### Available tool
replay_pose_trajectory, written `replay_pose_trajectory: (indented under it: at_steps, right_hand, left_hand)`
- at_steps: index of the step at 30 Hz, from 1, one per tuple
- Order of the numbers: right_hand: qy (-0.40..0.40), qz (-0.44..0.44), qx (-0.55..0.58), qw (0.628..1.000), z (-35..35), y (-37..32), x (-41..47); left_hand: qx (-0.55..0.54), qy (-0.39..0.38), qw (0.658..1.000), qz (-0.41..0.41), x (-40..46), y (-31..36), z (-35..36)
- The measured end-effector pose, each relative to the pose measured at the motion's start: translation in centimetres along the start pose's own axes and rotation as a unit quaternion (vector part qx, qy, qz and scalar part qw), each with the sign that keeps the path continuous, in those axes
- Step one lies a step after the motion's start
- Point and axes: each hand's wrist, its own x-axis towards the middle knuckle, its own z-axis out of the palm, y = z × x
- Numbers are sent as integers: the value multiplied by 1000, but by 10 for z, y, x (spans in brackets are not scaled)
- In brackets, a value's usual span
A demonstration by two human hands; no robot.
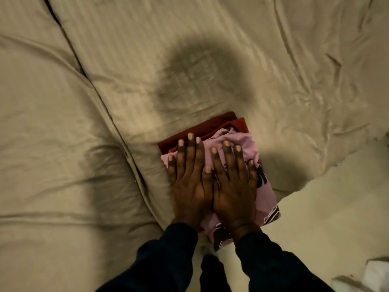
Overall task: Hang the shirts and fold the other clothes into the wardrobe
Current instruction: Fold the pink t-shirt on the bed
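Dark print on the pink garment (248,142) — mostly covered — cannot be read.

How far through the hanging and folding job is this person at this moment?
Done: a pink garment lies folded on top of a folded dark red garment on the bed cover. In hand: the left hand and right hand press flat on the pink one, fingers straight, smoothing it. Left: moving the stack to the wardrobe, which is out of view; no shirts or hangers show.
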Motion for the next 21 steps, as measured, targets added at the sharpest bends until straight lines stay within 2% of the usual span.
replay_pose_trajectory:
  at_steps: [10,16,18,21]
  right_hand:
    - [3,-6,5,1000,3,-1,0]
    - [-52,-14,27,998,-7,1,1]
    - [-86,-28,79,993,-18,4,4]
    - [-96,-12,286,953,-57,20,16]
  left_hand:
    - [-8,-4,1000,-8,1,0,0]
    - [0,-14,1000,-16,1,2,-3]
    - [-17,-13,1000,-23,1,7,-10]
    - [-7,48,996,-81,-3,24,-27]
